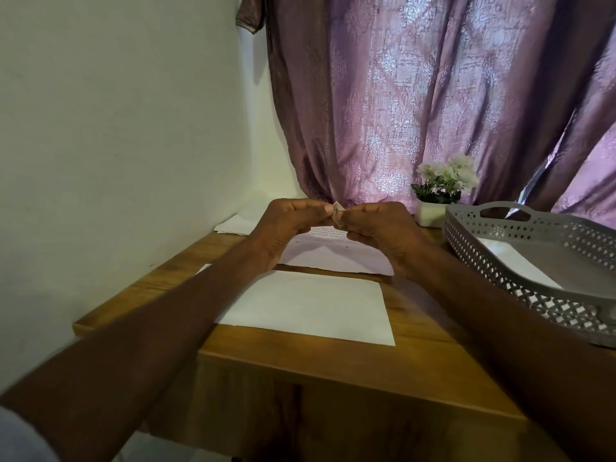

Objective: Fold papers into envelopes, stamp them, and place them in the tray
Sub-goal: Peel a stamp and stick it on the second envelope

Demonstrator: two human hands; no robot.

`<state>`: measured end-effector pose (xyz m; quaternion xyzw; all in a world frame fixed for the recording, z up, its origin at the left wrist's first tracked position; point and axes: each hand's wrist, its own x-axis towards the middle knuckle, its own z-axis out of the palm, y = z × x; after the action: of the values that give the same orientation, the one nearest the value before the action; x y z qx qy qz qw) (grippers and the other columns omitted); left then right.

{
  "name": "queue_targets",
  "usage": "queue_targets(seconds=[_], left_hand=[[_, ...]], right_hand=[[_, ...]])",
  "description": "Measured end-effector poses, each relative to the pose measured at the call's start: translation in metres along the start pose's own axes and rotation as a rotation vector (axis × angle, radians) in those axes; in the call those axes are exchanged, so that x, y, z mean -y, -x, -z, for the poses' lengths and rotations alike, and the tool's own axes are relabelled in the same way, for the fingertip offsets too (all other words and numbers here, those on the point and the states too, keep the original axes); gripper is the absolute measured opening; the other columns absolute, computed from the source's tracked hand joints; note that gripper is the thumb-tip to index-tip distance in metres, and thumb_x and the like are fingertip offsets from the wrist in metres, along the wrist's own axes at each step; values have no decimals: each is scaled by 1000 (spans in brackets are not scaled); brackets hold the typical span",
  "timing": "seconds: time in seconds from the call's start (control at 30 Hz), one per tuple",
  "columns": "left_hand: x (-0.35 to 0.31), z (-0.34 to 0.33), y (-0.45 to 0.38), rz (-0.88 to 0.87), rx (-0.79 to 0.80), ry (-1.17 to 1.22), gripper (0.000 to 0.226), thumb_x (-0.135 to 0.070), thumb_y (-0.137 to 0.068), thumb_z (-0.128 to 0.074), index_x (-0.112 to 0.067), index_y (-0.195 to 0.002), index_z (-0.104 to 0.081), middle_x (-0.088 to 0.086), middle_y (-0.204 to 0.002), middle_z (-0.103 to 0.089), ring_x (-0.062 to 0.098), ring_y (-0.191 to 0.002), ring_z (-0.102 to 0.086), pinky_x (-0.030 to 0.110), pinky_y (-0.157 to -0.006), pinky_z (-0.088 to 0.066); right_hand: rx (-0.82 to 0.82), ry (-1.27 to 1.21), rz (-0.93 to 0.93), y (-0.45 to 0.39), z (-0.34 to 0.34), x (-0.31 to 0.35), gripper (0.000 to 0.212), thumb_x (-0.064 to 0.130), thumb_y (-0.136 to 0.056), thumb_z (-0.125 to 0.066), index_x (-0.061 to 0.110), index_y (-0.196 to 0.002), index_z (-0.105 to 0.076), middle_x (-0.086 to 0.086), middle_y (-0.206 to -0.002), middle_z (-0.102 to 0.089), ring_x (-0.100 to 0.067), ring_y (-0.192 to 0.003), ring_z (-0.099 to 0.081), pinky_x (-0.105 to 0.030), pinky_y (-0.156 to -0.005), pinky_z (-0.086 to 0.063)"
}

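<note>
A white envelope [310, 305] lies near on the wooden table [300, 365]. Above it, the left hand [286, 228] and right hand [383, 228] both pinch a small stamp [337, 213]. A grey tray [533, 261] sits right.

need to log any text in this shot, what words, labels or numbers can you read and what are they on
None can be read.
Printed sheet behind the hands: a few lines of small print, too blurred to read.
Stamp pinched between left hand and right hand: a dark mark, too small to make out.
Blank white paper, grey tray, flower pot: no text visible.
</note>
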<state>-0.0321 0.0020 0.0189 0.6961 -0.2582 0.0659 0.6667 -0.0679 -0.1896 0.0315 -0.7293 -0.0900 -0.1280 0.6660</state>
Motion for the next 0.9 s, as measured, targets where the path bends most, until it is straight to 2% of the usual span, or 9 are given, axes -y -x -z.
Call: queue_targets(seconds=[0.1,0.27,0.47,0.9], left_hand=[[0,2,-2,-21,2,19,40,-42,-75,-82,-16,-105,-82,11,-109,-79,31,-113,-71,50,-110,-49],[2,0,-1,-13,-25,47,25,-18,-89,-77,-2,-109,-79,16,-105,-79,31,-105,-75,42,-108,-52],[3,-3,1,2,-32,70,28,-18,-91,-75,2,-110,-77,19,-104,-78,31,-102,-76,33,-102,-55],[5,-1,-1,1,2,103,28,-21,-94,-72,0,-111,-77,18,-107,-78,32,-106,-74,41,-109,-52]], right_hand=[[8,-11,-13,-1,0,2,20,17,-82,-83,5,-97,-79,-11,-96,-79,-25,-100,-75,-35,-93,-60],[24,-39,-44,-1,1,2,28,14,-83,-82,-2,-106,-77,-16,-98,-79,-26,-95,-77,-36,-90,-61],[30,-76,-58,-1,1,-1,33,14,-80,-84,-4,-107,-76,-18,-98,-78,-28,-95,-77,-38,-90,-60],[57,-101,-47,0,1,-2,35,16,-82,-83,-5,-109,-74,-18,-100,-78,-27,-96,-77,-40,-95,-59]])
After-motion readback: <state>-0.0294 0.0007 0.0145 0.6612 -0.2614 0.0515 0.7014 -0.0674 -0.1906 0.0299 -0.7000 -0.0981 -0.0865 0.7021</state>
